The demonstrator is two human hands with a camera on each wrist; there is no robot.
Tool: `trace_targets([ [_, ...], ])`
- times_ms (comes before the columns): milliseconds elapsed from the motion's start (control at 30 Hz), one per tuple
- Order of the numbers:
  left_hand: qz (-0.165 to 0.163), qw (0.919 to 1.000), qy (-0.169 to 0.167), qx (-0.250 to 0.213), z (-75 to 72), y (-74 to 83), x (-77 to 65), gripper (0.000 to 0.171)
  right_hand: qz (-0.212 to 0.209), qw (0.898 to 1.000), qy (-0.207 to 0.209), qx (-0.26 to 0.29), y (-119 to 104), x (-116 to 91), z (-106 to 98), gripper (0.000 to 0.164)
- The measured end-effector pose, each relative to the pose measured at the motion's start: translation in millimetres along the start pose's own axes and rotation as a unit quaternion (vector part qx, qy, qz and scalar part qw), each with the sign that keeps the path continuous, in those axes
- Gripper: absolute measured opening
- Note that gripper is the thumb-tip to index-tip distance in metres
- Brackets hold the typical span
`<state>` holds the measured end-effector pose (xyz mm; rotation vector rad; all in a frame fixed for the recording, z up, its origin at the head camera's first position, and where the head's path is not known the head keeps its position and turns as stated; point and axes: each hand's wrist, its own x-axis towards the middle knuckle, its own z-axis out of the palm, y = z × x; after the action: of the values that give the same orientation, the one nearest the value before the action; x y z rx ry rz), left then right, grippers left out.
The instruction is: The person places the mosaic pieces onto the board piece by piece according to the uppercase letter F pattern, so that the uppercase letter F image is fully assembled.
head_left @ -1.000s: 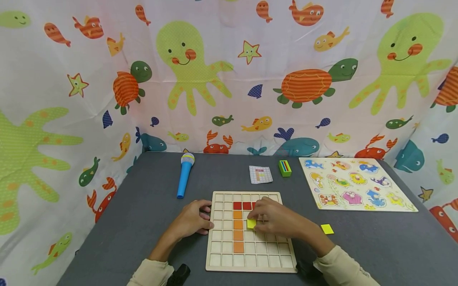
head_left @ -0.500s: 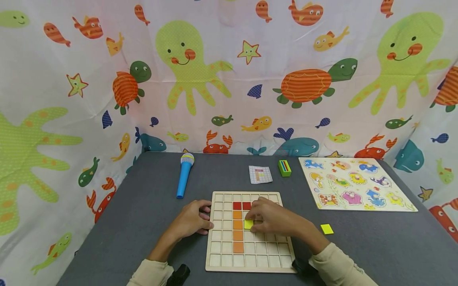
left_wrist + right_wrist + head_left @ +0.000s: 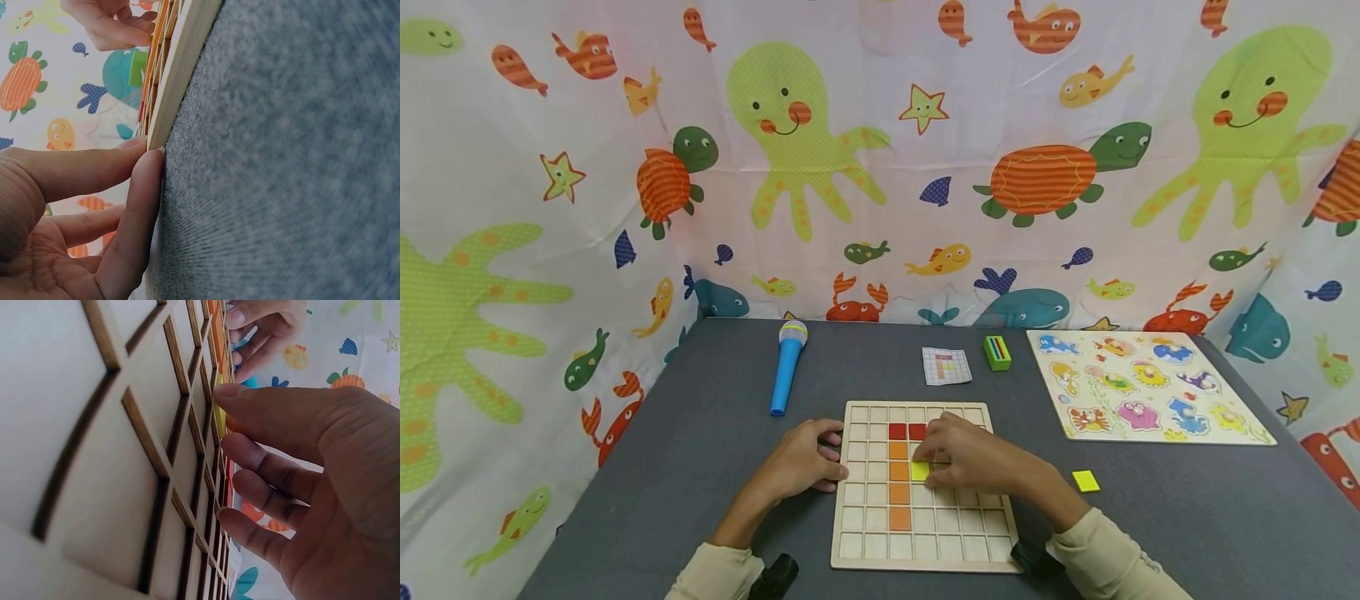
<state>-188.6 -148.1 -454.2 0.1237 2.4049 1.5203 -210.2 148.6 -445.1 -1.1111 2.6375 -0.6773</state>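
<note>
A wooden grid board [image 3: 949, 547] lies on the dark table. My left hand [image 3: 801, 458] holds its left edge; in the left wrist view the fingertips meet at the board's pale rim [image 3: 172, 103]. Over the middle of the grid, my right hand [image 3: 977, 461] pinches a yellow square tile [image 3: 919, 472] between thumb and fingers. That tile lies in the cell right of the second orange tile [image 3: 898, 472] from the top. Orange tiles form a column below red tiles [image 3: 897, 432]; the hand hides part of the red row. Another yellow tile [image 3: 1086, 481] lies right of the board.
A blue toy microphone [image 3: 787, 371] lies behind the board on the left. Further back are a printed grid card [image 3: 947, 367] and a green box with coloured stripes [image 3: 997, 353]. A sea-animal puzzle board [image 3: 1127, 404] lies at the right. A patterned curtain [image 3: 880, 183] encloses the table.
The right hand has moved slightly left with the yellow tile, which now lies flatter in its cell beside the orange column. The left hand has stayed at the board's edge.
</note>
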Motion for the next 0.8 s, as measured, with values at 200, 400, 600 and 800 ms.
trace_targets([
  [200, -0.003, 1.0, 0.0, 0.001, 0.0, 0.3, 0.1, 0.071, -0.002, 1.0, 0.001, 0.0, 2.6, -3.4, -1.8, 0.029],
  [400, -0.004, 1.0, 0.003, 0.0, -0.1, 0.1, 0.1, 0.071, 0.007, 1.0, 0.001, 0.019, 5.6, -12.8, -6.9, 0.028],
  [600, -0.006, 1.0, 0.005, 0.003, 0.2, 0.7, -0.6, 0.07, 0.025, 0.999, 0.008, 0.024, 7.8, -27.3, -13.8, 0.028],
  [800, -0.006, 1.0, 0.001, 0.0, -0.4, 0.9, -1.0, 0.071, 0.031, 0.999, 0.026, 0.03, 12.3, -45.7, -22.1, 0.028],
])
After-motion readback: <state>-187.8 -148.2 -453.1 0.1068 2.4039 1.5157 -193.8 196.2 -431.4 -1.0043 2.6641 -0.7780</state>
